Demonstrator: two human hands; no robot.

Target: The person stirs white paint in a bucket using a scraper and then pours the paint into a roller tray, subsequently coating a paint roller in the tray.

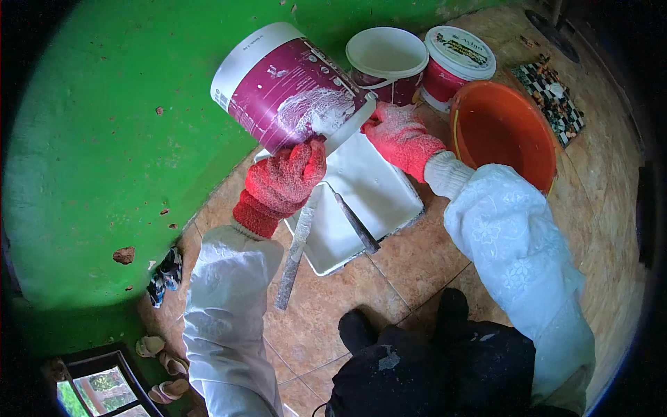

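Tipped on its side over the tray is a purple and white paint bucket [267, 87], smeared with white on its wall. My left hand [283, 179], in a red glove, grips its lower edge with curled fingers. The gloved right hand [403, 139] holds the bucket's right end by the rim. Below them lies a white paint tray [326, 270] with white paint in it. A dark tool handle [357, 222] and a long stick crusted with paint [296, 250] rest across its near left side. The bucket's mouth faces away, so its inside is hidden.
Beyond the tray stand an open purple and white bucket [404, 92], a lidded bucket [460, 54] and an orange basin [504, 132]. A checkered board [552, 101] lies at right. The green wall [104, 160] borders the left, with shoes [165, 276] and slippers [170, 389] along it.
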